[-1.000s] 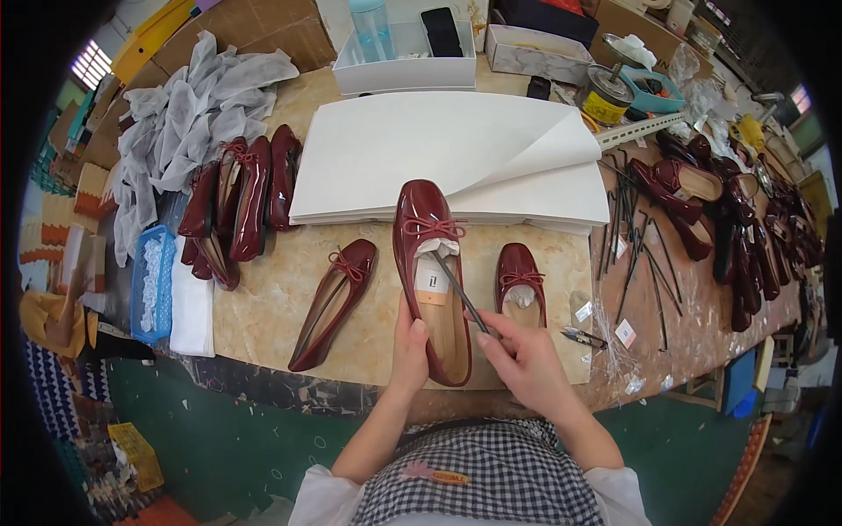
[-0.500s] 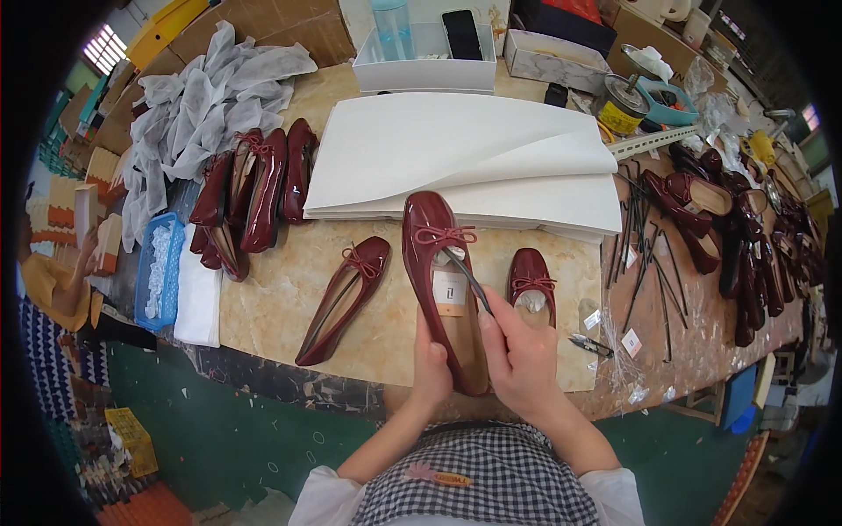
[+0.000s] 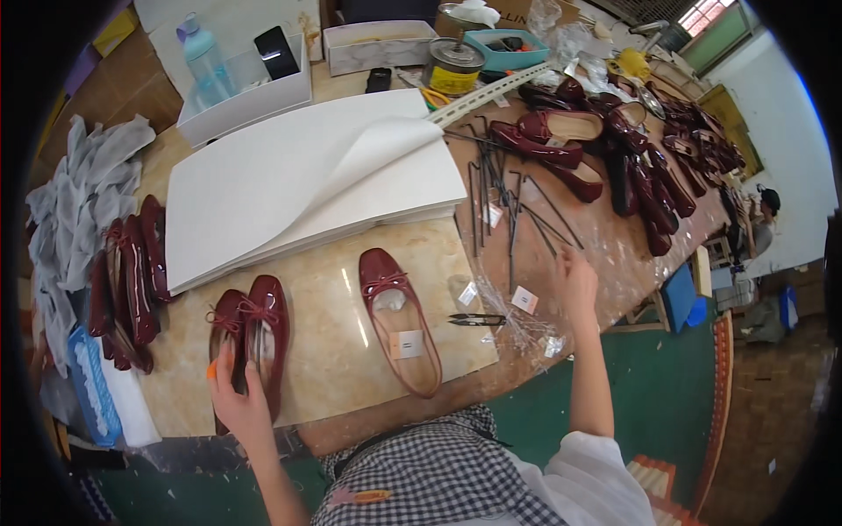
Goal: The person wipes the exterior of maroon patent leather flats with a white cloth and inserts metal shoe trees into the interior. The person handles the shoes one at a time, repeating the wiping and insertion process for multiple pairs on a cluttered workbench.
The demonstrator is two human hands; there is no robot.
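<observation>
Two dark red patent ballet flats with bows stand side by side at the left of the table. My left hand (image 3: pixel 241 399) pinches the adjoining sides of the left flat (image 3: pixel 230 307) and the right flat (image 3: pixel 274 302), and something orange shows at a fingertip. A single ballet flat (image 3: pixel 377 272) sits farther right, white stuffing in its toe and a label card (image 3: pixel 406 344) on its insole. Over at the right, my right hand (image 3: pixel 579 285) has its fingers closed at the near end of a thin black rod (image 3: pixel 554 212), beside several loose rods.
A stack of white sheets (image 3: pixel 307 167) covers the middle. More red flats lie in a heap (image 3: pixel 645 167) at right and a cluster (image 3: pixel 132 280) at left. Small black snips (image 3: pixel 476 319) and a paper tag (image 3: pixel 524 299) lie near the front edge. A tin (image 3: pixel 454 66) stands behind.
The view has swung right. The flat held in both hands now stands beside another at left. My hands have parted; my right one has moved out to the rods.
</observation>
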